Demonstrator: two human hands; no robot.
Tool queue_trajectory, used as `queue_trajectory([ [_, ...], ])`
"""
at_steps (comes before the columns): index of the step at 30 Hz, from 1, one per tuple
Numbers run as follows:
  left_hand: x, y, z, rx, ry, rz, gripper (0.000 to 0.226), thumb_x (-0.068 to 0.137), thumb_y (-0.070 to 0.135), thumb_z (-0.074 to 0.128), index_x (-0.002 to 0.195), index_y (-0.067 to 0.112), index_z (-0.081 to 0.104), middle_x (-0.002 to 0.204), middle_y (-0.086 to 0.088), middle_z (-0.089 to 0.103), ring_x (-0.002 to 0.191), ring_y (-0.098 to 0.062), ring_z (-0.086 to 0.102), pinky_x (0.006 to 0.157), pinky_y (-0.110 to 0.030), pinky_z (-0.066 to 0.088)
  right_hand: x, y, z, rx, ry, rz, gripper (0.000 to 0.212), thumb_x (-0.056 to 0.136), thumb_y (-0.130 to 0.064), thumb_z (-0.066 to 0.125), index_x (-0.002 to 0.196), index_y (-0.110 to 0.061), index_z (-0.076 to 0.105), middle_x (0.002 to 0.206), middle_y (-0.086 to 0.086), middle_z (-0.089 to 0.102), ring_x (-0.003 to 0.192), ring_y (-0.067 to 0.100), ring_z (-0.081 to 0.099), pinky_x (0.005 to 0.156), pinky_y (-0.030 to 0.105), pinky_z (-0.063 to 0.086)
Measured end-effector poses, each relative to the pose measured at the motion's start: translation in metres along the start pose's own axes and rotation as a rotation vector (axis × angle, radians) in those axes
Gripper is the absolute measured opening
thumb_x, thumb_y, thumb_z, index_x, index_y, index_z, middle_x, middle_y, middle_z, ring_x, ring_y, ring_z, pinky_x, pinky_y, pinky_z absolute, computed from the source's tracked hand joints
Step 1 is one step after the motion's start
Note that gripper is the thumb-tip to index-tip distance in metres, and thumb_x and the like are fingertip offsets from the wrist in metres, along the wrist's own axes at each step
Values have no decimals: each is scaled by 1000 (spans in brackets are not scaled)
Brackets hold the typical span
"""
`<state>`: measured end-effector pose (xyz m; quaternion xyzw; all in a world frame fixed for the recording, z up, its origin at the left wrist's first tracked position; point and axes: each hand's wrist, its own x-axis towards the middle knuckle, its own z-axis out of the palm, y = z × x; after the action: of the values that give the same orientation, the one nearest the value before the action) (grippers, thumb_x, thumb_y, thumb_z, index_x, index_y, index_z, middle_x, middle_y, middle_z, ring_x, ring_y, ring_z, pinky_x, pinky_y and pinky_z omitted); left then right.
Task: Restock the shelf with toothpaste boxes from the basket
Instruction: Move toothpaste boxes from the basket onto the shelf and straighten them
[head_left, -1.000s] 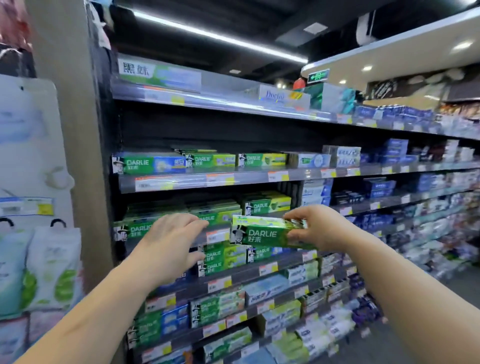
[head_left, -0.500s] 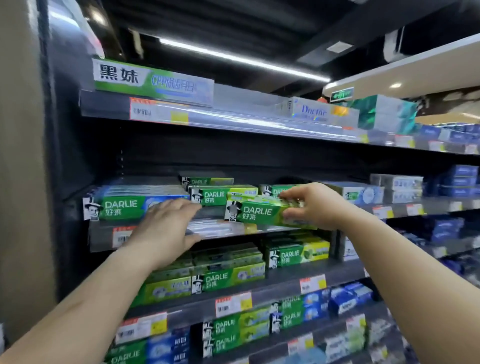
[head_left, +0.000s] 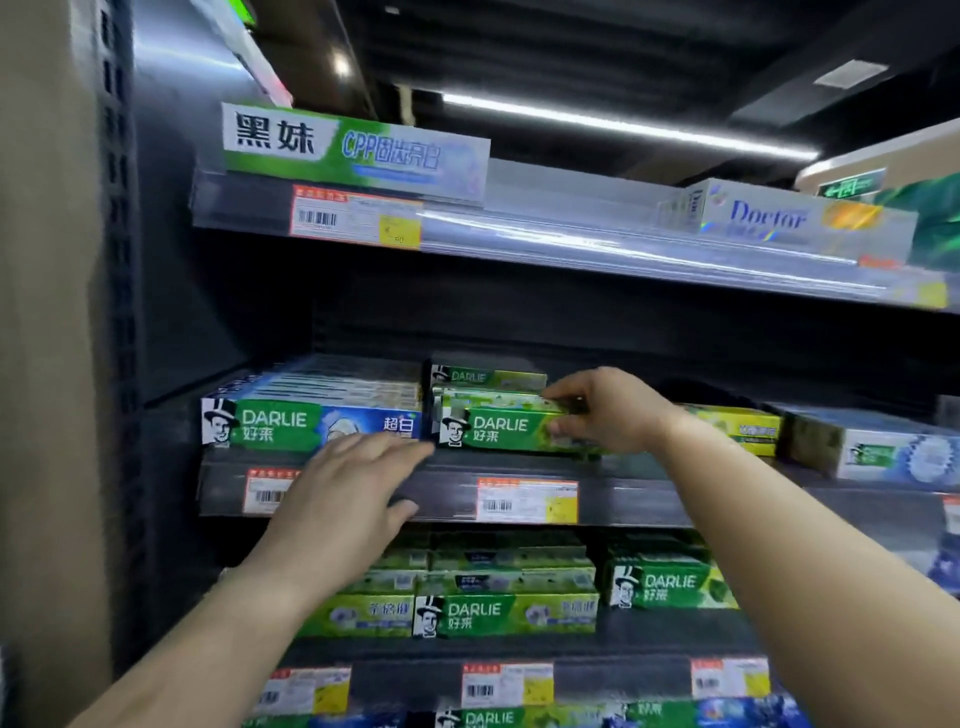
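Observation:
My right hand (head_left: 605, 410) grips the right part of a green Darlie toothpaste box (head_left: 498, 428), which lies at the front of the middle shelf (head_left: 441, 491) in front of another green Darlie box (head_left: 488, 376). My left hand (head_left: 343, 493) hovers flat with spread fingers in front of the shelf's price rail, just below a green-and-blue Darlie box (head_left: 311, 426) and holding nothing. No basket is in view.
The top shelf (head_left: 571, 234) carries a green-and-white box (head_left: 358, 148) and a white Doctor box (head_left: 800, 218). More Darlie boxes (head_left: 504, 613) fill the shelf below. A beige pillar (head_left: 52, 338) stands at the left. Yellow-green and white boxes (head_left: 737, 426) lie right of my hand.
The view has tilted upward and closer to the shelves. My right hand carried the green box up from the lower shelf level onto the middle shelf; my left hand rose alongside.

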<state>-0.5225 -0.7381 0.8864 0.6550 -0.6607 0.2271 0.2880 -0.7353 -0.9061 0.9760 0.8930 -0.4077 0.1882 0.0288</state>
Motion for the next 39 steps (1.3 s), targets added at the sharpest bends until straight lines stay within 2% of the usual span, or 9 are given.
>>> queue_trajectory([
  [5,-1,0,2,13,34,-20,57,82,29,70,135,31,49,134,10,53,125,-14,47,107,-25,25,4,6,17,-108,48,-11,47,87,-49,59,133,-44,49,150,-2,38,135,28,35,108,43,34],
  [8,-1,1,2,4,33,-33,57,81,28,71,134,31,49,133,11,54,124,-13,47,107,-27,28,9,7,21,-61,10,-52,48,90,-42,59,136,-38,48,153,4,35,142,21,30,111,34,31],
  [11,-2,0,2,1,30,-35,57,82,28,70,134,32,49,133,12,53,124,-12,46,107,-26,29,13,3,27,32,-34,-75,47,93,-33,59,139,-31,47,151,6,38,139,22,36,111,26,28],
  [21,-2,-4,6,-14,47,-28,56,79,24,73,131,28,53,128,9,58,118,-16,51,103,-25,31,11,-4,28,45,-23,-77,51,93,-34,59,141,-28,44,145,-3,47,133,21,44,106,24,32],
  [26,-3,-5,4,-5,30,-25,56,81,26,71,133,29,50,130,10,56,121,-15,48,105,-30,34,-13,7,6,194,116,-30,52,91,-32,62,140,-27,46,146,-1,45,134,18,43,108,24,30],
  [28,-2,-5,3,-4,24,-30,56,81,25,72,133,28,51,129,9,57,120,-17,49,105,-32,36,-28,20,-7,205,171,43,46,93,-32,59,138,-29,49,144,-2,48,131,20,47,102,25,36],
  [31,-1,-2,2,-8,22,-52,55,80,24,72,132,28,52,128,8,58,119,-19,49,104,-35,37,-49,33,-16,161,203,120,40,93,-32,58,132,-28,56,134,2,58,118,24,56,83,24,40],
  [35,0,6,0,17,-37,-74,59,84,31,67,138,29,43,137,7,49,127,-19,40,111,-34,28,-60,16,-6,159,155,82,37,90,-36,62,126,-30,59,128,3,61,94,23,59,74,25,41],
  [39,-10,13,-10,41,-82,-101,70,86,37,63,146,34,26,154,5,24,143,-20,15,118,-34,7,-63,-24,13,163,123,-31,40,87,-37,65,126,-31,59,133,2,56,109,25,59,90,31,46],
])
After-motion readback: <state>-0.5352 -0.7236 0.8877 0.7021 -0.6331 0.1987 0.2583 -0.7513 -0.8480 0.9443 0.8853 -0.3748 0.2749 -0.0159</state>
